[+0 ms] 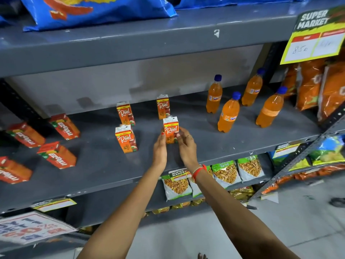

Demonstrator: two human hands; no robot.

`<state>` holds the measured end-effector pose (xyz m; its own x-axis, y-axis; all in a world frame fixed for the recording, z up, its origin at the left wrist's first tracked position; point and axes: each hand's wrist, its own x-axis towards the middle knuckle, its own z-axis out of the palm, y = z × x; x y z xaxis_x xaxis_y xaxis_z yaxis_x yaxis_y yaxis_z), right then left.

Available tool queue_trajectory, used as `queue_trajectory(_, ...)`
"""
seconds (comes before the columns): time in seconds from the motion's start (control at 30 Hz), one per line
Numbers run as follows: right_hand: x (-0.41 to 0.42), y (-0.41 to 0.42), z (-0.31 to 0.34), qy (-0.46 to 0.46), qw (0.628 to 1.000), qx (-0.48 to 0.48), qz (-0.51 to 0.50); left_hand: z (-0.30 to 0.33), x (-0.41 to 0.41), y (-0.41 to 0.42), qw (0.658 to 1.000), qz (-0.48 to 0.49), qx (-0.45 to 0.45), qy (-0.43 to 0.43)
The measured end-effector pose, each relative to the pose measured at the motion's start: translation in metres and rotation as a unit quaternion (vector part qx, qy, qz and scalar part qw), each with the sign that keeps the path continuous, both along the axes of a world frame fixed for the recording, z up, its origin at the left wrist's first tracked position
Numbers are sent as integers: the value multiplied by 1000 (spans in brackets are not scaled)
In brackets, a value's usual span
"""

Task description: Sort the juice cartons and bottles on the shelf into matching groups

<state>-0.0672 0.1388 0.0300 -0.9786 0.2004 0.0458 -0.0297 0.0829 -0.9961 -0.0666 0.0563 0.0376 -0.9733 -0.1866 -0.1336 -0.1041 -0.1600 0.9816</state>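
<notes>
A small carton (170,130) is held upright on the shelf (186,156) between the left hand (161,146) and right hand (185,144). Both grips are closed lightly on its sides. It is likely light and stiff, best held by its flat sides.

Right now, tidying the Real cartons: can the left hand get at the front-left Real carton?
Probably yes: the left hand is beside it, with bare shelf between it and the front-left Real carton.

shelf (186,159) | lying cartons (57,156) left | upright cartons (127,139) centre | bottles (228,114) right
</notes>
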Motion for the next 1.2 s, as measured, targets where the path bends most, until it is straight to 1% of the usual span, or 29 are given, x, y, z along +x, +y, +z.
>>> queue_trajectory(0.07,3,8,1,-10,1000,-23,-1,-1,2,5,999,36,-3,9)
queue_trajectory(0.13,8,21,2,-5,998,-47,-44,-1,10,13,995,94,-32,30)
queue_trajectory(0.2,13,39,3,21,990,-78,-116,2,23,25,978,162,-91,95)
queue_trajectory(0.27,14,61,6,48,974,-108,-195,5,30,40,957,197,-130,166)
queue_trajectory(0.33,10,88,9,70,956,-120,-258,12,31,62,949,184,-138,216)
queue_trajectory(0.37,5,101,10,73,951,-117,-276,17,29,74,948,161,-140,237)
queue_trajectory(0.43,-7,129,13,60,952,-102,-284,22,16,99,950,109,-145,252)
queue_trajectory(0.5,-16,150,18,35,965,-95,-243,27,-3,120,964,51,-131,224)
queue_trajectory(0.6,-28,174,26,4,988,-64,-141,36,-33,149,987,-68,-92,116)
queue_trajectory(0.7,-41,185,24,-37,994,-69,-73,33,-57,165,985,-160,-63,10)
queue_trajectory(0.77,-47,186,20,-60,993,-94,-45,23,-66,170,980,-192,-31,-35)
queue_trajectory(0.87,-49,189,15,-75,994,-79,-10,16,-64,175,982,-180,6,-58)
queue_trajectory(0.97,-44,189,15,-76,995,-69,-1,13,-62,176,984,-164,8,-65)
queue_trajectory(1.13,-38,189,11,-70,995,-77,4,15,-58,178,986,-152,-3,-72)
queue_trajectory(1.2,-30,188,16,-66,995,-77,-2,19,-51,180,989,-127,-39,-59)
